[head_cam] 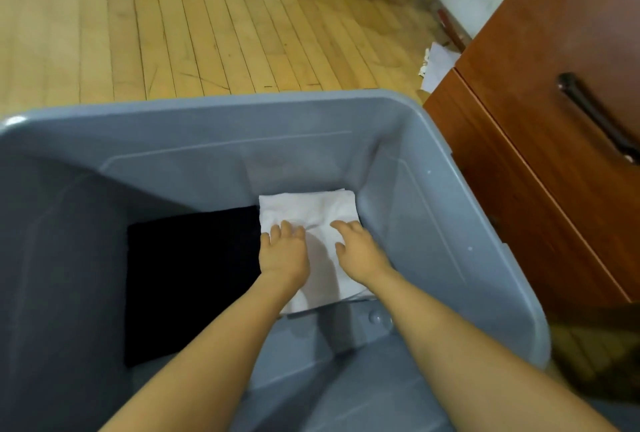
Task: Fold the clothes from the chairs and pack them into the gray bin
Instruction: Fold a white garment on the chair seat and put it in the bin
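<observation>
Pressing flat on the folded white garment [311,213] at the frame's center, the left hand [284,251] and right hand [358,248] lie palm-down, fingers relaxed, gripping nothing. It sits against the gray bin's [221,109] far-right corner, touching a folded black garment [190,276] leftward. Bare bin floor shows at lower center.
</observation>
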Tool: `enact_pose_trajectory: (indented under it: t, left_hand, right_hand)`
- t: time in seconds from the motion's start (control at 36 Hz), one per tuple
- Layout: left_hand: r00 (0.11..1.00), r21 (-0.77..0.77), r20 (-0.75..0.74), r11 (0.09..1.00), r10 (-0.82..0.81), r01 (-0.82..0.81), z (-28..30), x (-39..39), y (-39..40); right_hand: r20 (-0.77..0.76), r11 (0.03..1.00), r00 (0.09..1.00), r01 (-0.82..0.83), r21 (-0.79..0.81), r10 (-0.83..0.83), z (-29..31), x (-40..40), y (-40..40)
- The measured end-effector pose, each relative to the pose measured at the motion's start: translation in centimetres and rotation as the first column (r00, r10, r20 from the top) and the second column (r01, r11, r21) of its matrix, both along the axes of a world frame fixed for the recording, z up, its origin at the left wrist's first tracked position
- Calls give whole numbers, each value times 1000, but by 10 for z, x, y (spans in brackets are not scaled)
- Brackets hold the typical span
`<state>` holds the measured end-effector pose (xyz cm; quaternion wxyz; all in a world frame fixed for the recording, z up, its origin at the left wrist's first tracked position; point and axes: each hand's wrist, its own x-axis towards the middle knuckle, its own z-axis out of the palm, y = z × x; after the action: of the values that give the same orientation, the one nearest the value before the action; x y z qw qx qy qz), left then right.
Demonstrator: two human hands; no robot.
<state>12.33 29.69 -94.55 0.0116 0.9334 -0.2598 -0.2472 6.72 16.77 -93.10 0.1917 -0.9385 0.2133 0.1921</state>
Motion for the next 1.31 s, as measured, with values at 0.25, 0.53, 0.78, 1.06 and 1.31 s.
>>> enact_pose_trajectory:
  t: [0.25, 0.53, 0.78, 1.06, 1.31]
  left_hand:
    - [991, -248, 126, 969, 33, 0, 99, -10, 3]
    - [983, -616, 140, 788, 122, -10, 248, -69, -16]
    - [964, -796, 256, 551, -72, 252, 370, -182, -63]
    - [870, -850, 301, 303, -390, 430, 439, -379, -142]
    - [695, -835, 257, 208, -672, 510, 432, -554, -201]
  right_hand:
    - [257, 993, 960, 94, 66, -108, 88, -15, 0]
    - [593, 973, 782, 232, 11, -193, 240, -99, -5]
    - [808, 903, 550, 427, -55, -211, 358, -249, -34]
    - [864, 672, 351, 740, -20, -360, 417, -469, -69]
    - [883, 352, 129, 935, 43, -451, 399, -648, -83]
